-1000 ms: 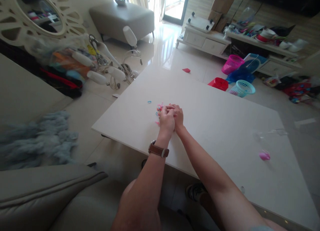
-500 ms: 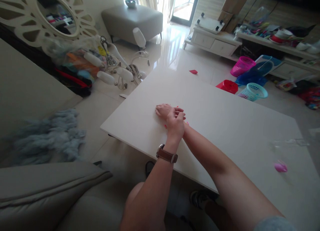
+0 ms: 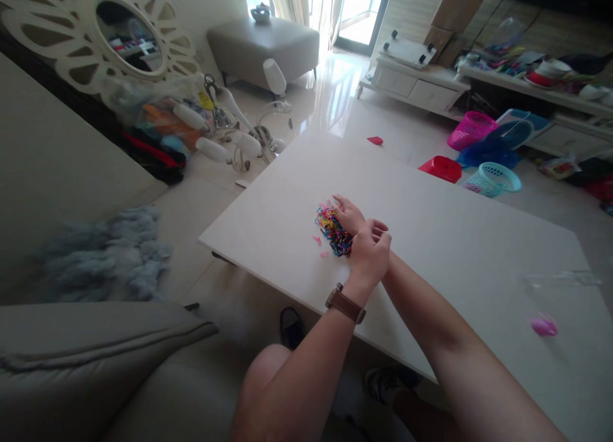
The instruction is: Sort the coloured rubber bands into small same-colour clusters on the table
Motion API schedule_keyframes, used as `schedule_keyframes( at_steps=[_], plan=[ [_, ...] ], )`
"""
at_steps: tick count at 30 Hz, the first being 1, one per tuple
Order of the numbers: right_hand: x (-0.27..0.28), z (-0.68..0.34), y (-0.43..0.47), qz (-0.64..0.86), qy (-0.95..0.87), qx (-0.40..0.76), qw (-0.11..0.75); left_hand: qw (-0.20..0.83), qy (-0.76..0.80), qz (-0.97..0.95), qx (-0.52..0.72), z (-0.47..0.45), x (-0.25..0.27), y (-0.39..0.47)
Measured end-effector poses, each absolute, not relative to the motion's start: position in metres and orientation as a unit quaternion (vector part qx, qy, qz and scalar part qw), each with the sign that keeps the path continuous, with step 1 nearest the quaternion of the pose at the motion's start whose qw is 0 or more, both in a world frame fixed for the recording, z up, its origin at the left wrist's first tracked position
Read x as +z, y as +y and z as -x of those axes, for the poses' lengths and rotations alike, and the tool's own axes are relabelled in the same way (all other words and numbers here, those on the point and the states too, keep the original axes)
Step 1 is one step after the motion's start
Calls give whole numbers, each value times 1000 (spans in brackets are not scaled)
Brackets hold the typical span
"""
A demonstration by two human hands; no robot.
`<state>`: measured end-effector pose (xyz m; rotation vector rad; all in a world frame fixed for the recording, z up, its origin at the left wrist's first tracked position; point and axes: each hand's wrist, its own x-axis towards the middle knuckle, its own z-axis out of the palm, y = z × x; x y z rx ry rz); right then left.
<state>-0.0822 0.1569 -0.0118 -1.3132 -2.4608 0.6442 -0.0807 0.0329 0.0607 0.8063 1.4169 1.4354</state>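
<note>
A small heap of multicoloured loops (image 3: 330,226), perhaps rubber bands, lies on the white table (image 3: 268,218). My right hand (image 3: 348,216) rests against the heap's right side, its fingers stretched out and partly over the loops. Across my right wrist lies my left hand (image 3: 371,253), with its fingers curled around the wrist; part of its grip is hidden. A brown-strapped watch (image 3: 345,304) is on my left wrist. Some pink pieces (image 3: 317,240) lie loose just left of the heap.
A red piece (image 3: 375,140) lies at the table's far edge. On the right are a purple object (image 3: 544,327) and a clear container (image 3: 560,278). A red bin (image 3: 440,168) and a turquoise basket (image 3: 493,179) stand beyond the table. A grey seat (image 3: 191,372) is at lower left.
Both hands have shifted right together, uncovering the coloured heap that lay beneath my right hand. My left hand remains over my right wrist. The view has turned slightly.
</note>
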Motion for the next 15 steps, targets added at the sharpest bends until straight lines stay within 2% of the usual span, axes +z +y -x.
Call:
schedule_keyframes(
  at_steps=[6, 12, 15],
  plan=[
    [-15, 96, 143, 358, -900, 236, 83, 442, 587, -391, 555, 75, 57, 31],
    [-7, 64, 105, 330, -914, 164, 170, 446, 581, -391, 558, 75, 62, 30],
    [-17, 66, 70, 266, -942, 158, 132, 447, 575, -392, 562, 72, 63, 28]
  ],
)
